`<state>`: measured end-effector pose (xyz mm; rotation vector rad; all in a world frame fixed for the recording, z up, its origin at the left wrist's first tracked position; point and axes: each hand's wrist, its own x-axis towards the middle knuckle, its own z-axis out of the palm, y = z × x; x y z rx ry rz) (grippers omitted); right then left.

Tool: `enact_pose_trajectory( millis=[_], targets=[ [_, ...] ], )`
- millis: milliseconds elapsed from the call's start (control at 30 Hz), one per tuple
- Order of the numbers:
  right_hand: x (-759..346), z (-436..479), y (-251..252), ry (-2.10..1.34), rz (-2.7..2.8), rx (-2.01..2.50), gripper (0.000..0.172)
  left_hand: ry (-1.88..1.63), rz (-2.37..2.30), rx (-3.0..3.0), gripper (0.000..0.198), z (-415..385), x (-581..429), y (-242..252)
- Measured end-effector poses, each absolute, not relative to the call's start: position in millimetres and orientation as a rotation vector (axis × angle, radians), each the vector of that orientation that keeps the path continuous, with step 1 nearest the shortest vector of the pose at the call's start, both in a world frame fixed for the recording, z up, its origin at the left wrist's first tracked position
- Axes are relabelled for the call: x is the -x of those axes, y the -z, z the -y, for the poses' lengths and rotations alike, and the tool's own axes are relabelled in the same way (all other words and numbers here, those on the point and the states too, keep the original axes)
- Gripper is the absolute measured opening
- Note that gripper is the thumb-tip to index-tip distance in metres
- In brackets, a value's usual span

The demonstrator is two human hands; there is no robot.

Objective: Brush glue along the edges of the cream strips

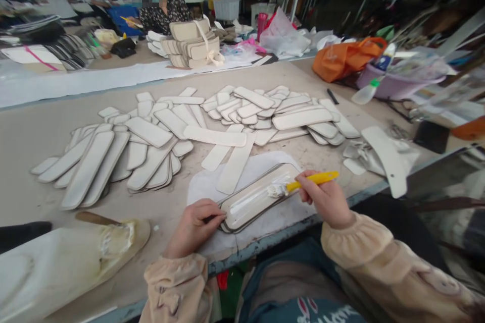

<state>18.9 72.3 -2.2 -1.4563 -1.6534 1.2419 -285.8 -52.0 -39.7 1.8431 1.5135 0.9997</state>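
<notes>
My right hand (322, 197) is closed round the yellow handle of a paintbrush (316, 178). Its white-coated bristles rest on a long cream strip with rounded ends (253, 199), where a glossy white streak of what looks like glue runs lengthwise. Other strips lie stacked under this one, on a white sheet (199, 184) near the table's front edge. My left hand (199, 224) pinches the near-left end of the strip between thumb and fingers.
Many loose cream strips (151, 131) are heaped across the table beyond my hands. At the front left lies a cut-open plastic jug (68, 257) with white residue and a wooden stick (96, 218). An orange bag (344, 58) and purple basin (397, 81) stand back right. A co-worker (166, 10) sits opposite.
</notes>
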Motion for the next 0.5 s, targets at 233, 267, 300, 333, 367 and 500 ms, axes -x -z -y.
enact_pose_trajectory(
  millis=[233,267,300,333,367,500],
  targets=[
    [-44.8,-86.7,-7.2,-0.981,1.557,1.485,0.028,-1.007,-1.489,-1.882,0.013,51.1,286.6,40.0],
    [-35.9,-80.3,-7.5,-1.043,1.549,1.420,0.028,-1.010,-1.488,-1.879,0.013,51.1,286.7,40.3],
    [-24.7,-72.7,-7.1,-1.131,1.544,1.350,0.029,-1.012,-1.492,-1.874,0.013,51.2,286.8,40.4],
    [-12.1,-64.3,-6.3,-1.231,1.545,1.284,0.029,-1.010,-1.496,-1.869,0.013,51.4,286.9,40.5],
    [1.1,-56.0,-4.9,-1.336,1.551,1.227,0.029,-1.007,-1.501,-1.864,0.013,51.5,287.0,40.5],
    [38.4,-37.0,3.5,-1.585,1.621,1.137,0.028,-0.980,-1.503,-1.864,0.014,51.6,286.5,38.9]
  ],
)
